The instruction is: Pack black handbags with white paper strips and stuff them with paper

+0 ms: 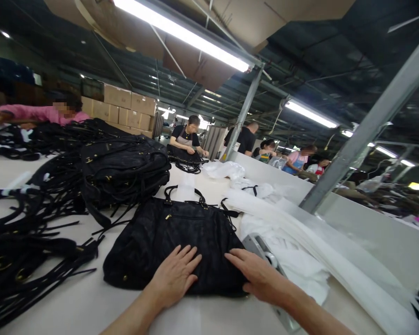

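A black handbag with gold fittings lies flat on the white table in front of me. My left hand rests palm down on the bag's near edge, fingers spread. My right hand lies flat on the bag's near right corner, fingers extended. Neither hand grips anything. The bag's handles point away from me.
A heap of black bags and loose straps fills the left side. White plastic bags and a grey tool lie to the right. A slanted metal post stands at right. Several other people work at the far end.
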The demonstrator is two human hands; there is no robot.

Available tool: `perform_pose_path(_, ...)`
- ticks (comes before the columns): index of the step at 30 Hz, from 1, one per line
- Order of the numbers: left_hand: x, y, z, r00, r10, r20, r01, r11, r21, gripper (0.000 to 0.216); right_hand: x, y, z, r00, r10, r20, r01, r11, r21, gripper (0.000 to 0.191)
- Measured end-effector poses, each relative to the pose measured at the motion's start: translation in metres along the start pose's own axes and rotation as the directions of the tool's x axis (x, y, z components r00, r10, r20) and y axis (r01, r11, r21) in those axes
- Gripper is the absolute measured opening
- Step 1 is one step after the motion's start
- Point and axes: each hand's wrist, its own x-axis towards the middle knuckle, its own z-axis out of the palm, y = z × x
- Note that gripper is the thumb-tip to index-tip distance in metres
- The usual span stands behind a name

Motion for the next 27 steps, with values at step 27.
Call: perform_pose_path(27, 0.001, 0.000, 0.000, 0.999, -0.035, 0.014, 0.036, 0.999, -0.040, 0.050, -0.061, 0.047, 0.124, 0.884, -0.186, -0.428, -0.133, 0.779, -0.613, 0.072)
